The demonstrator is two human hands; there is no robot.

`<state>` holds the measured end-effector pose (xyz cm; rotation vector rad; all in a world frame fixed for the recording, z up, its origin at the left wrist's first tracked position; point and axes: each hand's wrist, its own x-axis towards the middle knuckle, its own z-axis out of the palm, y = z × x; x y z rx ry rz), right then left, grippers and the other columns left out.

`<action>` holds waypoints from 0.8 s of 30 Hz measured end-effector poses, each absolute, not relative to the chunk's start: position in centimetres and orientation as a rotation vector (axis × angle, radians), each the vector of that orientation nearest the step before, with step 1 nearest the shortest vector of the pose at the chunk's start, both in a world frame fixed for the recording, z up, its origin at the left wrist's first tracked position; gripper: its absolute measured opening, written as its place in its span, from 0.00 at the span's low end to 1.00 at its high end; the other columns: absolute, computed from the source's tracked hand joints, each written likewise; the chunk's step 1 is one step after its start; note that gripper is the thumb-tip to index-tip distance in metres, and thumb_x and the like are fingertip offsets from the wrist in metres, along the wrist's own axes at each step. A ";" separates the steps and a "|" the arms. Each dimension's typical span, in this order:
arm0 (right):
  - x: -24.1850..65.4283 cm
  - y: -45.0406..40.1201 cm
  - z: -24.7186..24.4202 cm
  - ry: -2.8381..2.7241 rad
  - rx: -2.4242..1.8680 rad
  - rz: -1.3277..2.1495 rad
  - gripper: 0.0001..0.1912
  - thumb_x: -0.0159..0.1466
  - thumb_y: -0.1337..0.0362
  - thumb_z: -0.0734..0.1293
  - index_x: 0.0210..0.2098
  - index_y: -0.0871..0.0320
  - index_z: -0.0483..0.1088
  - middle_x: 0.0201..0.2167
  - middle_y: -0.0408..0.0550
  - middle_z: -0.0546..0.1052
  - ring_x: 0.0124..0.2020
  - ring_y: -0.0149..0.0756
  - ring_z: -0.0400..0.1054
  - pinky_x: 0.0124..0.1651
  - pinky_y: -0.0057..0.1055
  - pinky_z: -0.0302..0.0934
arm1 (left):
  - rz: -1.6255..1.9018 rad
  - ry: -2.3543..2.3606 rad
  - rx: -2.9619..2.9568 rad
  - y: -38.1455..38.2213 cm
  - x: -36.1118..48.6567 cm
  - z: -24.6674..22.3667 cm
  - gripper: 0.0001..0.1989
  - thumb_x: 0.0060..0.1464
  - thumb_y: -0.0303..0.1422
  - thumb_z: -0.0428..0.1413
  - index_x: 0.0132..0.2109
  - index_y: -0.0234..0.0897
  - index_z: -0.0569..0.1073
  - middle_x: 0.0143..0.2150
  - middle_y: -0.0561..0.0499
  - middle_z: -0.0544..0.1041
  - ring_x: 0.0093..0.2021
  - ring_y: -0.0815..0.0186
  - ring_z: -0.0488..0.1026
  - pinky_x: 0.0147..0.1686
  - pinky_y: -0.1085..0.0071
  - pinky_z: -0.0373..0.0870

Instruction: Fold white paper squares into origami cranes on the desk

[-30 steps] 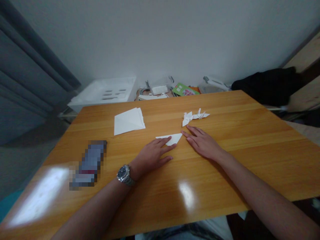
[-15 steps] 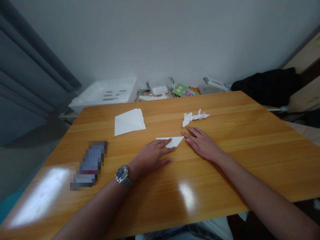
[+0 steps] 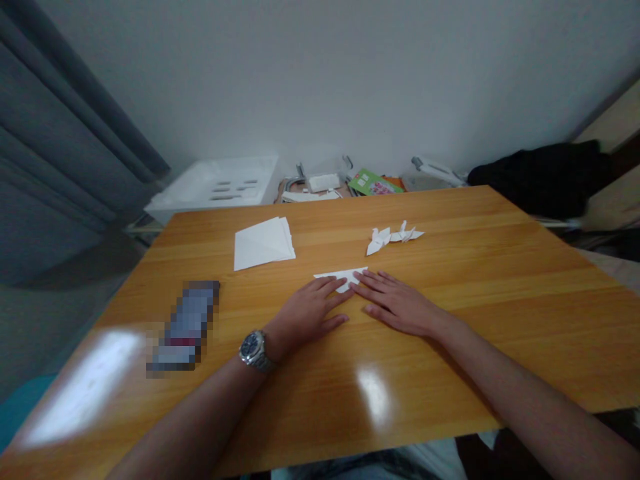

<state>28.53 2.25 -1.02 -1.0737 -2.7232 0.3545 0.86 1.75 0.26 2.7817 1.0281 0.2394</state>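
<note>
A small white folded paper [image 3: 342, 283] lies flat on the table in front of me, its long straight edge on the far side. My left hand [image 3: 315, 307] rests on its left part with the fingers stretched out. From the right, my right hand [image 3: 397, 302] lies palm down, fingers spread, with fingertips on the paper's right part. Both hands partly cover the paper. Beyond my right hand stand two folded paper cranes [image 3: 395, 237], close together. A stack of white paper sheets [image 3: 265, 243] lies farther back on the left.
The wooden table [image 3: 450, 267] has a blurred-out phone-like object [image 3: 187, 327] on its left side. Past the far edge are a white plastic tray [image 3: 215, 187], a green booklet [image 3: 374, 182] and a black cloth [image 3: 540, 177]. A grey curtain [image 3: 65, 113] hangs at left.
My right hand has moved left and now has its fingertips on the folded paper instead of at its right corner. My left hand stays on the paper. The view has shifted slightly.
</note>
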 end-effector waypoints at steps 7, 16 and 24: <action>28.5 2.3 -1.0 -2.713 -1.080 0.363 0.28 0.75 0.50 0.54 0.72 0.47 0.54 0.73 0.48 0.52 0.74 0.43 0.46 0.73 0.51 0.44 | 0.301 0.938 2.745 1.9 0.3 0.6 0.24 0.67 0.48 0.50 0.65 0.48 0.68 0.72 0.47 0.60 0.71 0.55 0.58 0.69 0.53 0.57; 28.8 2.7 -1.1 -2.657 -1.264 0.301 0.27 0.76 0.50 0.50 0.72 0.46 0.53 0.72 0.43 0.56 0.74 0.42 0.47 0.73 0.51 0.45 | 0.302 0.971 2.723 1.8 0.4 0.7 0.23 0.68 0.47 0.49 0.64 0.46 0.70 0.72 0.46 0.60 0.71 0.55 0.59 0.70 0.53 0.56; 29.2 3.7 -1.9 -2.506 -1.502 0.214 0.30 0.76 0.52 0.46 0.72 0.54 0.55 0.73 0.48 0.55 0.73 0.44 0.47 0.72 0.50 0.47 | 0.313 0.986 2.713 1.8 0.5 0.6 0.23 0.68 0.46 0.50 0.64 0.45 0.70 0.72 0.47 0.60 0.71 0.55 0.59 0.70 0.54 0.56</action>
